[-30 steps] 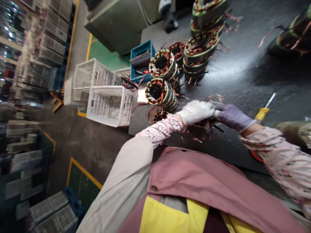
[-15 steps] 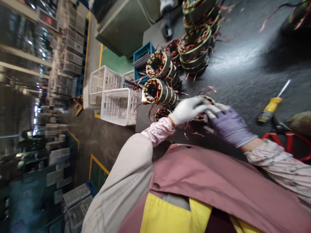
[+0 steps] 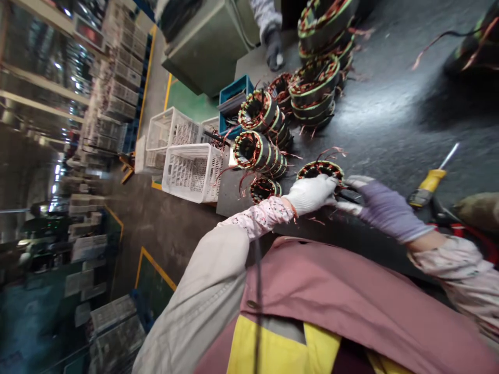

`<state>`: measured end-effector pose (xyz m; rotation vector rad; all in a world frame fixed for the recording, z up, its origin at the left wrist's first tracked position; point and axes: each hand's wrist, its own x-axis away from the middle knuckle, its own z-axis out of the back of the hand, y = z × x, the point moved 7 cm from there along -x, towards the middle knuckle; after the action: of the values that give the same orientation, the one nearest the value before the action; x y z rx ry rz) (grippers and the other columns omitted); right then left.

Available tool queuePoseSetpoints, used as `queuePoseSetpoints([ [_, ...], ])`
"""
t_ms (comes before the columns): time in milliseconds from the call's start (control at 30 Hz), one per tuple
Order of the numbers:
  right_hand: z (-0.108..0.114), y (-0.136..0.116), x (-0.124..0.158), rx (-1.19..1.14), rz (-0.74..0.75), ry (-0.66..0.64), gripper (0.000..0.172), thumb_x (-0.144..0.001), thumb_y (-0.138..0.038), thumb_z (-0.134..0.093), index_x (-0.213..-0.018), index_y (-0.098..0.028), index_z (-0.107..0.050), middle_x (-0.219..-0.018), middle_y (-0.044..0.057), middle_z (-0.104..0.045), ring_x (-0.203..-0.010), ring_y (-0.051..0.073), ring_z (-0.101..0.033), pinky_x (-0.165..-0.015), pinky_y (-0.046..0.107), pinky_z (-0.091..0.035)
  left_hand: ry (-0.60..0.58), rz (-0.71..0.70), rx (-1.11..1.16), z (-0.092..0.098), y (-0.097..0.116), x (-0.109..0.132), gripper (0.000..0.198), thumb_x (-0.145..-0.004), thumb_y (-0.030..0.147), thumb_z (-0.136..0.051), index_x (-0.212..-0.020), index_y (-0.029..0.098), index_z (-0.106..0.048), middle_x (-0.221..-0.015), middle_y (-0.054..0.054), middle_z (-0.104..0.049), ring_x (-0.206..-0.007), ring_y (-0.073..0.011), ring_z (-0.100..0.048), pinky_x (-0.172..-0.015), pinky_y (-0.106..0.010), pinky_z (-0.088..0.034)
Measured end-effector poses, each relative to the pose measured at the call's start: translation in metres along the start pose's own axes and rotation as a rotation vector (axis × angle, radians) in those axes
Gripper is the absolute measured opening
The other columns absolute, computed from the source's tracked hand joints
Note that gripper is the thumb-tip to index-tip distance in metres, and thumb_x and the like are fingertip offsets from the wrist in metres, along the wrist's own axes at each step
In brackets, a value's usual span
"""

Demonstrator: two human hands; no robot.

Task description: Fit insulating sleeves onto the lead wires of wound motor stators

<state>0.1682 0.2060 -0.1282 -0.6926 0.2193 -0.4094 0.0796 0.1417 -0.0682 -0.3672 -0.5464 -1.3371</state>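
A wound motor stator [image 3: 320, 169], a ring of copper windings with green edging and loose lead wires, lies on the dark tabletop in front of me. My left hand [image 3: 312, 195], in a white knitted glove, is closed over its near rim; the fingers are curled and partly hide the windings. Just to the right is my right hand [image 3: 384, 208], in a purple glove with pale fingertips. Its thumb and fingers are spread apart beside the stator's leads, near a short dark strip. Any contact there is too blurred to make out.
More stators [image 3: 255, 150] lie and stand in stacks at the left and back. A yellow-handled screwdriver [image 3: 429, 187] and red-handled tool [image 3: 458, 228] lie right. White crates [image 3: 193, 171] and a blue bin [image 3: 234, 104] stand left. A co-worker's gloved hand [image 3: 274, 49] is beyond.
My right hand has drawn away to the right from my left, and its fingers have parted. My left hand has shifted slightly down, uncovering more of the stator. The view has tilted a little.
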Motion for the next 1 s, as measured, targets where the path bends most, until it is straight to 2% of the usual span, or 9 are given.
queuePoseSetpoints([
  [100, -0.008, -0.007, 0.007, 0.15, -0.106, -0.17, 0.053, -0.086, -0.046, -0.054, -0.129, -0.015, -0.055, -0.119, 0.016, -0.065, -0.1, 0.028, -0.066, -0.078, 0.039, -0.054, -0.038, -0.03, -0.102, 0.002, 0.003, -0.004, 0.037, -0.098, 0.026, -0.035, -0.128, 0.017, -0.055, -0.115, -0.014, -0.064, -0.094, -0.0254, -0.07, -0.068, -0.032, -0.05],
  [233, -0.004, -0.026, 0.002, 0.345, -0.148, -0.285, 0.043, -0.094, -0.038, -0.038, -0.124, -0.012, -0.056, -0.113, 0.018, -0.066, -0.088, 0.027, -0.067, -0.067, 0.037, -0.05, -0.089, -0.019, -0.114, 0.002, -0.001, -0.01, 0.034, -0.097, 0.024, -0.037, -0.116, 0.011, -0.063, -0.099, -0.015, -0.069, -0.09, -0.0262, -0.07, -0.069, -0.033, -0.05],
  [333, 0.002, -0.035, 0.0, 0.392, -0.147, -0.291, 0.04, -0.094, -0.027, -0.034, -0.12, -0.01, -0.059, -0.104, 0.018, -0.067, -0.083, 0.028, -0.067, -0.061, 0.036, -0.046, -0.119, -0.113, -0.101, 0.007, -0.008, -0.017, 0.03, -0.095, 0.029, -0.045, -0.106, 0.012, -0.068, -0.095, -0.012, -0.071, -0.091, -0.0228, -0.069, -0.076, -0.03, -0.048],
  [400, 0.005, -0.039, 0.001, 0.407, -0.118, -0.258, 0.044, -0.094, -0.025, -0.031, -0.128, -0.01, -0.057, -0.113, 0.02, -0.065, -0.086, 0.029, -0.067, -0.061, 0.035, -0.044, -0.099, -0.167, -0.023, 0.014, -0.019, -0.02, 0.032, -0.096, 0.034, -0.046, -0.107, 0.013, -0.068, -0.099, -0.011, -0.072, -0.093, -0.0205, -0.067, -0.08, -0.029, -0.047],
  [500, 0.01, -0.046, -0.001, 0.465, -0.011, -0.185, 0.049, -0.095, -0.023, -0.027, -0.136, -0.022, -0.055, -0.127, 0.02, -0.059, -0.087, 0.027, -0.066, -0.059, 0.032, -0.038, 0.024, -0.141, 0.17, 0.026, -0.043, -0.018, 0.037, -0.098, 0.036, -0.041, -0.109, 0.01, -0.066, -0.106, -0.009, -0.071, -0.097, -0.0171, -0.066, -0.085, -0.025, -0.046],
  [567, 0.01, -0.046, -0.006, 0.487, 0.025, -0.211, 0.047, -0.096, -0.025, -0.026, -0.126, -0.025, -0.063, -0.12, 0.018, -0.062, -0.083, 0.026, -0.065, -0.055, 0.03, -0.031, 0.07, -0.101, 0.251, 0.024, -0.051, -0.011, 0.034, -0.097, 0.032, -0.045, -0.114, 0.009, -0.063, -0.112, -0.009, -0.07, -0.102, -0.0154, -0.065, -0.09, -0.024, -0.046],
  [767, 0.009, -0.032, -0.023, 0.398, -0.089, -0.34, 0.043, -0.096, -0.038, -0.035, -0.117, -0.02, -0.069, -0.105, 0.015, -0.065, -0.083, 0.022, -0.063, -0.054, 0.027, -0.023, -0.008, -0.069, 0.111, -0.009, -0.019, -0.001, 0.049, -0.088, 0.031, -0.059, -0.133, 0.014, -0.05, -0.124, -0.011, -0.066, -0.111, -0.0204, -0.065, -0.091, -0.029, -0.05],
  [900, 0.011, -0.035, -0.021, 0.412, -0.09, -0.341, 0.041, -0.095, -0.037, -0.037, -0.117, -0.023, -0.068, -0.102, 0.013, -0.065, -0.077, 0.02, -0.061, -0.053, 0.026, -0.021, 0.003, -0.047, 0.075, -0.01, -0.01, -0.007, 0.052, -0.085, 0.042, -0.063, -0.128, 0.015, -0.052, -0.112, -0.01, -0.07, -0.101, -0.0239, -0.068, -0.079, -0.031, -0.051],
  [1000, 0.011, -0.035, -0.017, 0.435, -0.091, -0.383, 0.042, -0.094, -0.037, -0.035, -0.113, -0.02, -0.068, -0.103, 0.014, -0.065, -0.075, 0.02, -0.061, -0.052, 0.027, -0.02, -0.011, -0.07, 0.006, -0.002, -0.007, -0.007, 0.042, -0.095, 0.043, -0.045, -0.125, 0.015, -0.055, -0.107, -0.011, -0.07, -0.094, -0.0242, -0.069, -0.073, -0.032, -0.05],
])
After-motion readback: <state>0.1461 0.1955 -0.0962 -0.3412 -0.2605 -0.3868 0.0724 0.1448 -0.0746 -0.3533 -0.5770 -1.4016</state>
